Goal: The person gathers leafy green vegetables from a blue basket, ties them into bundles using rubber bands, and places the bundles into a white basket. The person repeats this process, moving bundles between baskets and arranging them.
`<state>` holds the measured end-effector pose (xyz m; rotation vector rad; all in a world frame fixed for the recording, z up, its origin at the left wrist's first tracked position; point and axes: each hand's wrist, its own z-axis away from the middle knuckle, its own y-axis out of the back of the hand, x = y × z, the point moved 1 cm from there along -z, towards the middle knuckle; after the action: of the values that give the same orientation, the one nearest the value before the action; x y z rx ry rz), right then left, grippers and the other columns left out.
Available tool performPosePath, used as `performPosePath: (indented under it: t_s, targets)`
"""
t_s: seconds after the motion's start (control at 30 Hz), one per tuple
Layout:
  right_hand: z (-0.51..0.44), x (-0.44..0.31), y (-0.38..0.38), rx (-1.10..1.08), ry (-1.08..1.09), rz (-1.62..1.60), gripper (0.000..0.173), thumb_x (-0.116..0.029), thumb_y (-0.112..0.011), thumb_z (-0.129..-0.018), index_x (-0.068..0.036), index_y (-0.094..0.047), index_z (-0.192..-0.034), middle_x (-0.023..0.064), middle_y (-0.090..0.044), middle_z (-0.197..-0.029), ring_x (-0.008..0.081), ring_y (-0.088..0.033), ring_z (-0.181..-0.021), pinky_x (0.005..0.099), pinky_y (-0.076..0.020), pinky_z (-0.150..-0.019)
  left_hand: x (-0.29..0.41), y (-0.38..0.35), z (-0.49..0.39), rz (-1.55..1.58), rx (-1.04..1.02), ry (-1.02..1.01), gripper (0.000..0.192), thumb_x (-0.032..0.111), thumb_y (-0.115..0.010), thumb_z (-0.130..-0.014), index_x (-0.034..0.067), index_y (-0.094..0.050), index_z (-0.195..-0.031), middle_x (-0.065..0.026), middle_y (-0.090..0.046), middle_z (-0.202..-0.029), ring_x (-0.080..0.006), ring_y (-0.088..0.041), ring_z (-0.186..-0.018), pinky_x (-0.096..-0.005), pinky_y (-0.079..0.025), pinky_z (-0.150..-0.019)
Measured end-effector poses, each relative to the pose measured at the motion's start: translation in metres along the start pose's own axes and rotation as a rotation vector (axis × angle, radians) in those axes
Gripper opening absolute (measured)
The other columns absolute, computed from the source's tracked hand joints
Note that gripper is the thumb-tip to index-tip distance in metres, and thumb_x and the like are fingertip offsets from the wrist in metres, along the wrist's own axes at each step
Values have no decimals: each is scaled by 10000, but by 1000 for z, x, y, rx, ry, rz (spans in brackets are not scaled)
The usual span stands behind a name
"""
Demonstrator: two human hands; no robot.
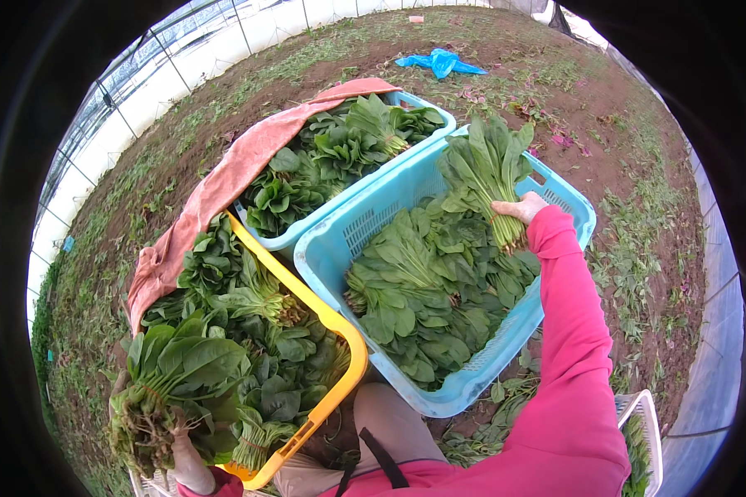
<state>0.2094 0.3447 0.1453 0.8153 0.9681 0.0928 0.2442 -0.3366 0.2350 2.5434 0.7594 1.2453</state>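
Observation:
My right hand (523, 207) grips a bunch of leafy greens (486, 163), likely spinach, around its stems. A thin reddish band circles those stems, and the leaves point away from me. This bunch is held over the right part of a light blue plastic crate (438, 401), where more bunches of greens (432, 279) lie. At lower left, my left hand (191, 456) holds a second bunch with tangled roots (180, 366) beside a yellow crate (342, 379); its fingers are partly hidden by the roots. Banded bunches (258, 435) lie inside the yellow crate.
Another blue crate (273, 243) of greens adjoins at the back. A pink cloth (224, 177) drapes over its edge and the yellow crate's. A white crate (649, 416) stands at lower right. A blue plastic bag (441, 62) lies on the soil beyond.

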Motion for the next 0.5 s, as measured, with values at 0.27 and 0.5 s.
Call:
performPosePath:
  t_s: [0.27, 0.5]
  targets:
    - [150, -128, -27, -596, 197, 297, 759, -695, -744, -786, 38, -785, -976, 159, -751, -981, 245, -687, -889, 366, -500, -854, 78, -141, 5, -344, 150, -730, 367, 234, -588, -973, 66, -558, -1298, -161, -608, -1356, -363, -584, -1265, -545, -403, -1102]
    - [245, -187, -53, -1037, 236, -408, 940, -783, -469, -929, 1, -518, -1445, 188, -676, -1253, 279, -724, -970, 401, -587, -879, 76, -174, 27, 560, -81, -31, 689, 124, -882, -742, 24, -538, -1330, -133, -657, -1273, -296, -648, -1144, -397, -497, -1016]
